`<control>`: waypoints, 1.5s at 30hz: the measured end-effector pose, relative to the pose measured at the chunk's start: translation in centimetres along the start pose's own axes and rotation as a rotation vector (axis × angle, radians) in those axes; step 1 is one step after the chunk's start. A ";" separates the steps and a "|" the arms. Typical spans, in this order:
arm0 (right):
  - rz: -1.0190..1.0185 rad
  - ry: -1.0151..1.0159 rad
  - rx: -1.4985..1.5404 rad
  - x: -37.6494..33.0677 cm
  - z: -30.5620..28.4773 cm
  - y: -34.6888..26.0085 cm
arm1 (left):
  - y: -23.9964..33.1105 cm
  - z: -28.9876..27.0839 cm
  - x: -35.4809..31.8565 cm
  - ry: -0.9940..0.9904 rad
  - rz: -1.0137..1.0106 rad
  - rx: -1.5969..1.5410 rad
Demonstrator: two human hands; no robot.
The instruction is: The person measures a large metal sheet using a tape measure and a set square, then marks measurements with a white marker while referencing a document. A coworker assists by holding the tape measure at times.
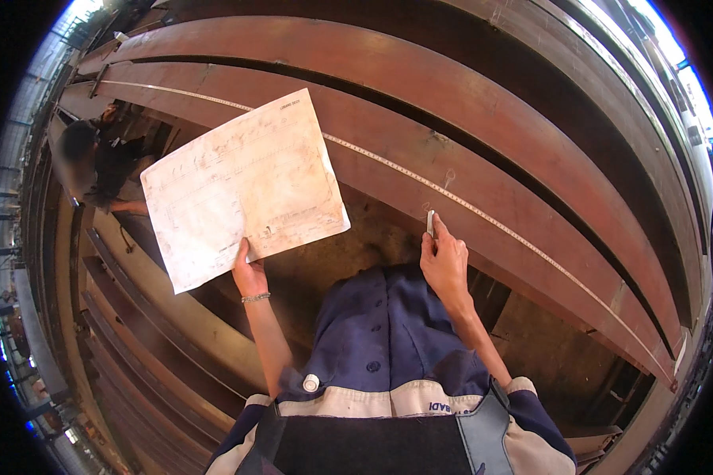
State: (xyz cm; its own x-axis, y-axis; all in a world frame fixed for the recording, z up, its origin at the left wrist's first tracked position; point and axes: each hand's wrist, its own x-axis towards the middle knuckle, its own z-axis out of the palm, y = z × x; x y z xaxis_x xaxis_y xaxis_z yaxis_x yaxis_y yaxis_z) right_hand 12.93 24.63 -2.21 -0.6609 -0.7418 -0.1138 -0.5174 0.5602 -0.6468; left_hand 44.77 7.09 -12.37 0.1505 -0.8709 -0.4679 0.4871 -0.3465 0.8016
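Observation:
My left hand grips the lower edge of a stained paper drawing sheet, thumb on top, tilted in front of me. A white stick of chalk is pinched in my right hand, its tip at the near edge of a reddish-brown steel beam. Faint chalk marks show on the beam just beyond the tip. A pale measuring tape lies stretched along that beam, and the sheet covers part of it.
More long steel beams run parallel beyond this one. At the left, several narrower steel lengths lie side by side. Another person in dark clothing crouches near the beam's far left end. Floor shows in the gap before me.

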 end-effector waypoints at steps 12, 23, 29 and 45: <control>0.054 0.063 0.009 0.0 -0.9 1.2 | 0.6 0.4 -0.6 -0.026 -0.002 0.008; 0.071 0.021 0.013 -0.7 -1.3 0.9 | 0.3 0.0 -0.4 -0.005 -0.019 0.004; 0.048 0.039 0.017 -0.8 -1.0 1.4 | 0.2 -0.1 -0.4 -0.006 -0.021 0.013; 0.289 0.099 0.934 5.3 -10.0 2.7 | 0.3 2.1 -2.2 0.146 0.018 -0.003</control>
State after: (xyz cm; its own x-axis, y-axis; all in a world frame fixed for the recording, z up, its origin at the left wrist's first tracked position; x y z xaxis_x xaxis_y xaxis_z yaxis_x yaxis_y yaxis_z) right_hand 2.55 25.90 2.98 -0.7592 -0.5639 -0.3250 0.2808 0.1667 -0.9452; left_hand 42.80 8.19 -10.34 0.2825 -0.8168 -0.5031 0.4856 -0.3305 0.8093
